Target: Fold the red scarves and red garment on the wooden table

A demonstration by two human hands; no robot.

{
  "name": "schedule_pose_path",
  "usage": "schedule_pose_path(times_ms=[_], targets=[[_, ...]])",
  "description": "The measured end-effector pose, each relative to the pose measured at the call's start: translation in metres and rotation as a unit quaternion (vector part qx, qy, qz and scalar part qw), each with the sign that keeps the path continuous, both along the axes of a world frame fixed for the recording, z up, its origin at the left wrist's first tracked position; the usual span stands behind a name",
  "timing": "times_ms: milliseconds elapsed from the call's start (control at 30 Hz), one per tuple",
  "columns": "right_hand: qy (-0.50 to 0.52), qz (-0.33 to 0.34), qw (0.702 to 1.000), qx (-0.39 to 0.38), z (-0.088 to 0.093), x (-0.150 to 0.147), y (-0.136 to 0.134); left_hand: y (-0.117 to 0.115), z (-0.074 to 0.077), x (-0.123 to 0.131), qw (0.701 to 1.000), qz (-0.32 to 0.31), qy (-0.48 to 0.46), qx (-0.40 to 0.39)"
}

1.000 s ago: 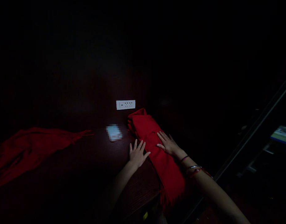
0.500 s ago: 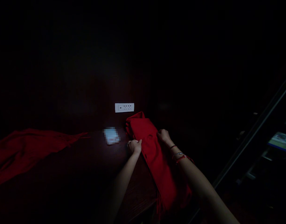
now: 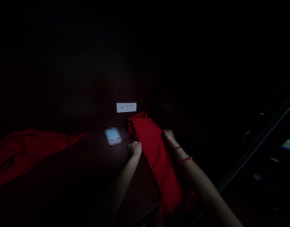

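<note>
A long red fringed scarf (image 3: 159,157) lies folded lengthwise over the dark wooden surface, its near end hanging past the front edge. My left hand (image 3: 135,148) is closed on its left edge, and my right hand (image 3: 168,135) grips the opposite edge, a little farther away. Between them a straight crease or fold line runs across the cloth. Beyond my hands, more folded red layers are bunched at the scarf's far end. Dark and silver bands and a red cord circle my right wrist.
Another red fringed cloth (image 3: 29,154) lies spread at the left. A small pale blurred item (image 3: 113,136) rests on the dark surface (image 3: 95,157). Behind it, a white socket panel (image 3: 126,107) is set in the wall. Deep shadow covers the surroundings.
My hands have moved slightly apart, drawing the scarf's upper layer flatter. The rumpled fold between them is now a straight line. The view has shifted a little.
</note>
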State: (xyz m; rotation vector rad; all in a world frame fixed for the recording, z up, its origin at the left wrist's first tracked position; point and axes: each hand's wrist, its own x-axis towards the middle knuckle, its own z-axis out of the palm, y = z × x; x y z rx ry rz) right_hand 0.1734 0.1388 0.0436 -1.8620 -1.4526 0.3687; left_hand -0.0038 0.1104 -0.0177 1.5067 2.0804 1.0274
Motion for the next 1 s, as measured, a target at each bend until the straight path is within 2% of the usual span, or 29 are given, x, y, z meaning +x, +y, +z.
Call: schedule_pose_path(times_ms=[100, 200, 267, 300, 367, 433, 500, 533, 633, 767, 867, 1000], targets=[[-0.017, 0.000, 1.000, -0.002, -0.001, -0.001, -0.001, -0.005, 0.003, -0.001, 0.999, -0.009, -0.028, -0.027], [-0.058, 0.005, 0.998, 0.026, -0.001, -0.003, -0.012, -0.018, 0.012, 0.004, 0.999, 0.012, -0.033, -0.032], [-0.135, 0.014, 0.987, 0.083, -0.003, -0.006, -0.026, -0.034, 0.018, 0.008, 1.000, 0.024, 0.002, 0.012], [-0.185, 0.024, 0.976, 0.112, -0.006, -0.008, -0.034, -0.044, 0.020, 0.009, 0.998, 0.011, 0.038, 0.052], [-0.279, 0.058, 0.947, 0.150, -0.016, -0.012, -0.053, -0.064, 0.019, 0.010, 0.978, -0.070, 0.139, 0.137], [-0.334, 0.099, 0.927, 0.140, -0.028, -0.013, -0.070, -0.081, 0.014, 0.009, 0.941, -0.185, 0.230, 0.166], [-0.361, 0.128, 0.918, 0.105, -0.038, -0.012, -0.082, -0.093, 0.006, 0.005, 0.916, -0.263, 0.277, 0.125], [-0.366, 0.137, 0.916, 0.087, -0.042, -0.010, -0.087, -0.097, 0.002, 0.004, 0.911, -0.280, 0.286, 0.094], [-0.371, 0.143, 0.916, 0.058, -0.046, -0.002, -0.093, -0.101, -0.005, 0.000, 0.914, -0.279, 0.293, 0.044], [-0.378, 0.168, 0.909, 0.053, -0.042, 0.002, -0.096, -0.103, -0.005, -0.001, 0.905, -0.289, 0.301, 0.079], [-0.378, 0.177, 0.908, 0.040, -0.043, 0.003, -0.100, -0.108, -0.004, -0.002, 0.896, -0.329, 0.293, 0.060], [-0.365, 0.181, 0.911, 0.061, -0.037, 0.002, -0.107, -0.117, -0.003, -0.014, 0.897, -0.329, 0.293, 0.038]])
